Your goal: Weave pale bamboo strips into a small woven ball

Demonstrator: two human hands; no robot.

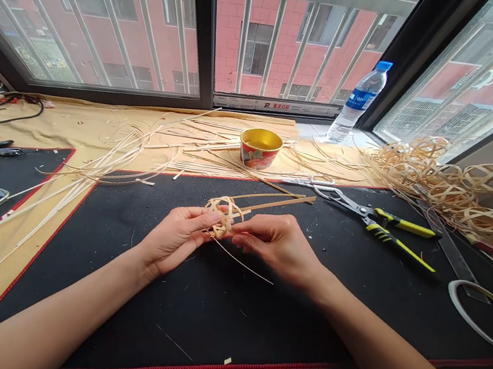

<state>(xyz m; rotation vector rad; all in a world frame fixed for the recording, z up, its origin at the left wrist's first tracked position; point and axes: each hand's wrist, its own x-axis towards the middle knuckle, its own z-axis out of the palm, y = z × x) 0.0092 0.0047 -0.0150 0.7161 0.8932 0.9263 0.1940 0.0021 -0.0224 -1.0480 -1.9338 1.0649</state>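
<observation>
A small open-work ball of woven bamboo strips is held above the black mat, near the middle of the view. My left hand grips it from the left, thumb on top and fingers beneath. At its right side, my right hand has thumb and index finger pinched together against the weave, on what looks like a strip; the fingertips partly hide it. Two longer bamboo strips stick out from the ball toward the upper right. One thin strip trails down to the right below my hands.
Long loose strips lie at left. Behind the black mat stands a red-and-gold bowl. To the right are yellow-handled pliers, scissors, a ring and several woven balls. A water bottle stands by the window.
</observation>
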